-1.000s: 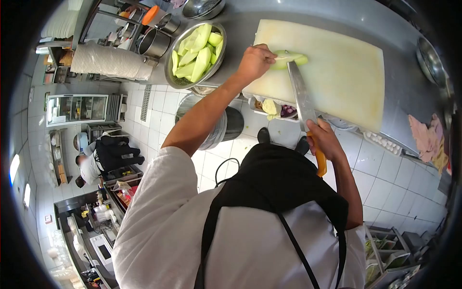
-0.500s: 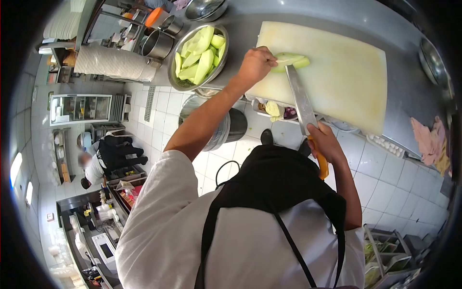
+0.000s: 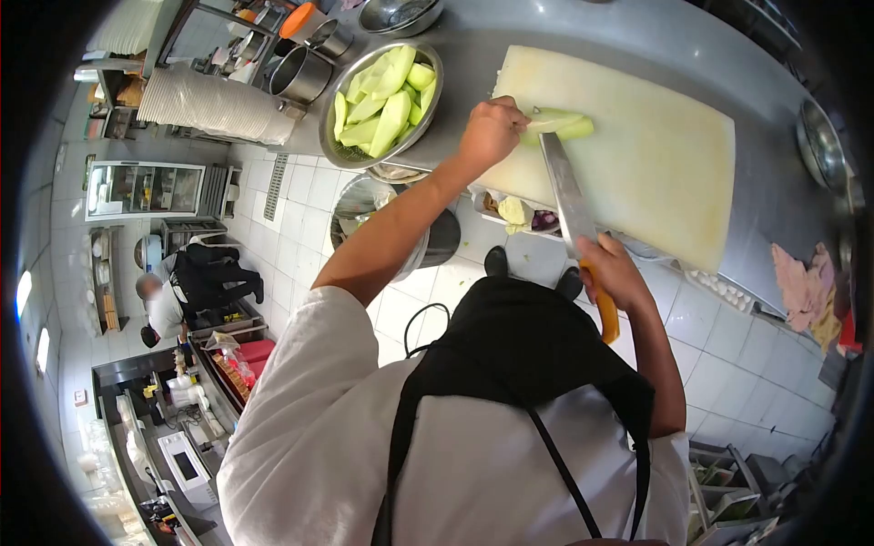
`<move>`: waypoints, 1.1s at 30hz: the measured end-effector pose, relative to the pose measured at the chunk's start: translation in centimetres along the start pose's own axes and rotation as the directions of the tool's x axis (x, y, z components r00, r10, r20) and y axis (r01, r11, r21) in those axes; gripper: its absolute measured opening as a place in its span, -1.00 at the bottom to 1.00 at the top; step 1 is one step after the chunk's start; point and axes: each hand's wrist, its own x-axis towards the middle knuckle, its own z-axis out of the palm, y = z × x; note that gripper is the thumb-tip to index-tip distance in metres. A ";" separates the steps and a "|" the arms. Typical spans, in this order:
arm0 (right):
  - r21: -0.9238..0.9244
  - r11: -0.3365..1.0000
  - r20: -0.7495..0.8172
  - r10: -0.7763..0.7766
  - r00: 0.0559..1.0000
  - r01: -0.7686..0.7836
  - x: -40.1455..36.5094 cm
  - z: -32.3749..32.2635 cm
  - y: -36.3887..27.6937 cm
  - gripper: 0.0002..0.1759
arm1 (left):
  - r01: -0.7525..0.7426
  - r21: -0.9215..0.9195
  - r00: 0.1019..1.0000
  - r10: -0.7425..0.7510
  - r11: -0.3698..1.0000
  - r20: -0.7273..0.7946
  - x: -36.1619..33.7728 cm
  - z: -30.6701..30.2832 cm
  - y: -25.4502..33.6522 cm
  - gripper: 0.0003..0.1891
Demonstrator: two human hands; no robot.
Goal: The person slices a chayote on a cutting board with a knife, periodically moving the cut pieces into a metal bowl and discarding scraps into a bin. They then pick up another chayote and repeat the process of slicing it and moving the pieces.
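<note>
My left hand [image 3: 492, 133] is closed, its fingers pinching the near end of a pale green peeled vegetable [image 3: 566, 125] that lies on the white cutting board [image 3: 651, 150]. My right hand [image 3: 615, 271] is wrapped round the orange handle of a large kitchen knife [image 3: 568, 196]. The blade points up and away from me, its tip end right at the vegetable's near side, close to my left fingers. To the left of the board stands a metal bowl [image 3: 329, 143] filled with similar pale green wedges.
Metal pots [image 3: 301, 75] and another steel bowl [image 3: 398, 13] stand behind the filled bowl. Steel bowls [image 3: 822, 144] and a pink cloth [image 3: 803, 287] lie at the right. A bin [image 3: 443, 238] stands below the counter. Another person [image 3: 205, 282] bends over at the far left.
The camera view has shifted slightly. My hands keep their grip, and the knife stays at nearly the same place against the vegetable.
</note>
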 end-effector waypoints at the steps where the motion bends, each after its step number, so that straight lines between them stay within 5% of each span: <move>1: 0.008 1.000 0.003 0.010 1.000 -0.010 0.2 0.0 -0.3 -0.65 | 0.007 0.001 1.000 -0.007 1.000 0.010 0.3 -0.4 0.0 -0.84; 4: 0.036 0.999 0.010 0.010 1.000 -0.011 0.6 0.2 -1.2 -0.64 | -0.033 0.081 0.974 0.014 0.996 0.225 1.8 -1.9 0.2 -0.75; 7: 0.036 0.999 -0.008 0.006 1.000 -0.006 0.2 0.1 -1.3 -0.64 | -0.206 0.098 0.962 0.183 0.974 0.201 4.8 -1.9 2.2 -0.59; 9: -0.005 1.000 -0.028 0.023 0.999 -0.023 0.3 0.1 -1.3 -0.63 | -0.308 0.038 0.898 0.277 0.951 0.343 7.8 -0.5 4.0 -0.45; 14: -0.069 0.996 -0.101 0.045 0.994 -0.052 -1.0 0.0 -2.9 -0.64 | -0.287 0.270 0.477 -0.108 0.919 0.872 13.9 2.2 6.9 -0.47; 17: -0.206 0.977 -0.261 0.009 0.965 -0.064 -3.5 -0.2 -4.3 -0.64 | -0.237 0.214 0.573 -0.042 0.948 0.818 14.4 1.4 7.8 -0.53; 20: -0.296 0.950 -0.333 -0.005 0.943 -0.100 -5.7 -0.5 -5.6 -0.64 | -0.367 0.115 0.724 0.206 0.923 0.658 13.4 0.4 8.5 -0.59; 28: -0.405 0.898 -0.300 0.044 0.953 -0.169 -5.2 0.5 -6.2 -0.62 | -0.311 0.099 0.840 0.225 0.945 0.494 11.0 -1.5 7.2 -0.68; 33: -0.683 0.719 -0.326 -0.142 0.935 -0.129 -4.5 1.4 -6.0 -0.60 | -0.267 0.077 0.914 0.227 0.961 0.337 8.3 -4.2 5.4 -0.72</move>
